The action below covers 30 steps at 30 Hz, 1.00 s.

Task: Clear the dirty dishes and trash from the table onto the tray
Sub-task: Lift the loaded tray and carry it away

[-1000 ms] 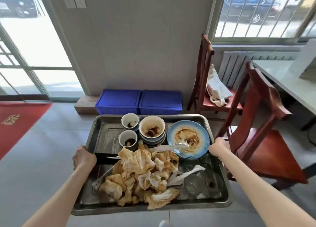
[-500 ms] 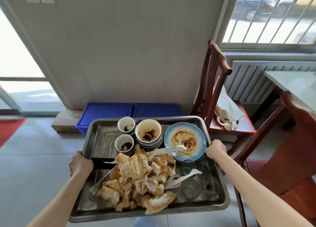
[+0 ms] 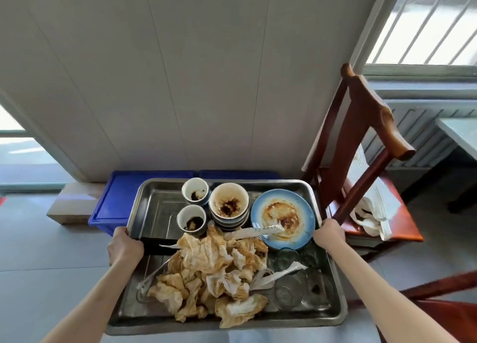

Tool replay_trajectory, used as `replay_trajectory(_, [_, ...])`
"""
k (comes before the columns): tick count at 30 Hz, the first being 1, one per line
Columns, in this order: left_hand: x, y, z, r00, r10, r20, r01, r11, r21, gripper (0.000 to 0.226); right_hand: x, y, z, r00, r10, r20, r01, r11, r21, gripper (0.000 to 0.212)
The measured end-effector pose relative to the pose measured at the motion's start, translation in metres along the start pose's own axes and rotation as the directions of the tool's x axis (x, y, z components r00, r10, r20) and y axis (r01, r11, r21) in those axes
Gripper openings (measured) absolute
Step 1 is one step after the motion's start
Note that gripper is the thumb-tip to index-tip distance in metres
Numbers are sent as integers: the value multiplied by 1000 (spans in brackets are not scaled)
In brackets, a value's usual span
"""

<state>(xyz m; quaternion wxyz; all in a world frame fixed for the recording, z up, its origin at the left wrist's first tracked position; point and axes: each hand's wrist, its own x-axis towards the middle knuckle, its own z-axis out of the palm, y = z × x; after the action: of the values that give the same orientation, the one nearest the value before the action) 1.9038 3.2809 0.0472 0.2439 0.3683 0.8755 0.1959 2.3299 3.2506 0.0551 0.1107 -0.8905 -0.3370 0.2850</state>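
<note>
Loaded steel tray point(image 3: 154, 213), carried level at waist height above a grey tiled floor point(image 3: 38, 252), away from any table. Its far half holds two small stained cups point(image 3: 195, 191), a stack of bowls point(image 3: 229, 204) with dark residue in the top one, and a blue-rimmed plate point(image 3: 283, 218) smeared with sauce; its near half holds a heap of soiled, crumpled napkins point(image 3: 211, 273), plastic utensil wrappers point(image 3: 278, 273) and several clear glasses point(image 3: 289, 291) standing just beside the heap. The left hand point(image 3: 125, 247) grasps the left rim, fingers curled over the edge; the right hand point(image 3: 329, 233) grasps the right rim in the same way, so the load hangs between both arms. Beyond the tray lie two blue lidded crates point(image 3: 113, 203) against a panelled wall point(image 3: 180, 71), with a cardboard box point(image 3: 72, 203) to their left. To the right stands a red wooden chair point(image 3: 361, 141) bearing a white cloth bag point(image 3: 374, 206), close to the right hand; a table corner point(image 3: 462, 133) shows at the frame edge. Judged from this loading, the clearing itself appears complete and the step in hand is transport. The next move calls for keeping the tray flat, since the glasses and stacked bowls could slide or topple, and for passing clear of the chair back on the right.
</note>
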Motion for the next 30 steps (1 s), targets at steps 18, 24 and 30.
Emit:
replay_trajectory(18, [180,173,124,1000,8,-13,-8,1000,-2,37,240,-148,15,999,-47,-5,47,998,-48,26])
replay_trajectory(24, [226,190,162,999,36,-31,-35,999,30,36,291,-162,49,1000,-14,-16,14,999,-35,22])
replay_trajectory(30, [259,188,202,999,26,-32,-25,999,44,34,332,-163,86,1000,9,-12,-10,998,-57,24])
